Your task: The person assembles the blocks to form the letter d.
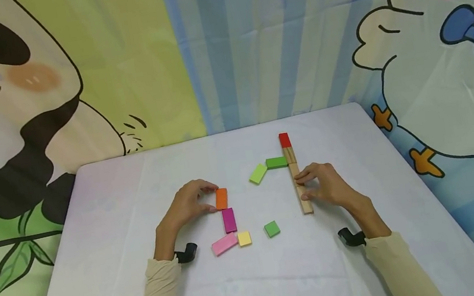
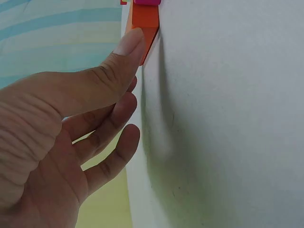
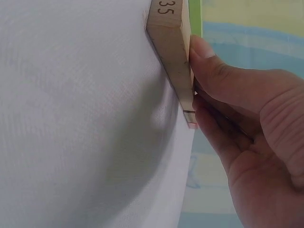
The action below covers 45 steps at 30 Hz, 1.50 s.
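Note:
My left hand [image 1: 188, 201] holds an orange block [image 1: 222, 198] with thumb and index finger near its two ends; the index tip is hidden in the left wrist view. A magenta block [image 1: 229, 220] lies just in front of it. On the other side, my right hand [image 1: 325, 183] touches a long plain wooden block [image 1: 295, 172] with thumb and index fingertips along its right edge. The number 35 is printed on the end of this wooden block in the right wrist view. Farther back in the same straight row lie a short wooden block [image 1: 289, 154] and a red one [image 1: 284, 140].
A green block [image 1: 276, 163] meets the row's left side, and a lime block [image 1: 258, 173] slants beside it. Nearer me lie a pink block [image 1: 224, 244], a yellow block [image 1: 244, 239] and a small green block [image 1: 272, 229]. Everything is on a white-covered table [image 1: 286, 285] before a cartoon-print backdrop.

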### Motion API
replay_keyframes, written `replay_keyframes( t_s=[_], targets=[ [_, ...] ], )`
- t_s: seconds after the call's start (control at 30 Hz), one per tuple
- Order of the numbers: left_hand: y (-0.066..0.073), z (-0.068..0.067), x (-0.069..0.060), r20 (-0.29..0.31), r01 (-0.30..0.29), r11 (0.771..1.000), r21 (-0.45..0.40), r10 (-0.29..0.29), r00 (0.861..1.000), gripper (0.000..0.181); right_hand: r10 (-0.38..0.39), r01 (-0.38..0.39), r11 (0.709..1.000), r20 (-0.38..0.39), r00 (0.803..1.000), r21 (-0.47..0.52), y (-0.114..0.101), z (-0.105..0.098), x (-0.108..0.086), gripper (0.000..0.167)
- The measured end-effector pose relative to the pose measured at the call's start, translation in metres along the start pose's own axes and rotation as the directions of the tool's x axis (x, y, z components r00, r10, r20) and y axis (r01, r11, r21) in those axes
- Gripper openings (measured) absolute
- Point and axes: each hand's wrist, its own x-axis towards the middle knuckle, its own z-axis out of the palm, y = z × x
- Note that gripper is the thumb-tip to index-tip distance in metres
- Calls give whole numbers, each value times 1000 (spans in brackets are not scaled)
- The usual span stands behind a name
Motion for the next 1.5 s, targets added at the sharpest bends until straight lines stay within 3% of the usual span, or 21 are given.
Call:
replay_keyframes(
  t_s=[0.23,0.53,0.83,1.07,1.3,1.5],
  targets=[
    [0,0,-3,10,18,1000,4,-18,1000,60,-6,6,1000,2,1000,4,1,3,0,46],
    [2,3,-4,-12,-11,1000,-19,11,1000,63,-7,7,1000,-1,1000,-11,-1,0,-1,45],
    [3,6,0,-33,-11,1000,25,12,999,56,-15,15,1000,4,1000,2,-1,1,-2,47],
    [9,8,20,-38,-20,997,79,23,999,55,-27,27,1000,-11,1000,-5,-1,-2,-1,46],
    [19,13,46,23,-39,995,90,37,999,55,-22,22,1000,-11,1000,-6,0,-1,-1,46],
    [31,20,54,46,-26,994,110,21,999,53,-12,13,1000,-13,1000,6,3,0,-1,45]
  ],
)
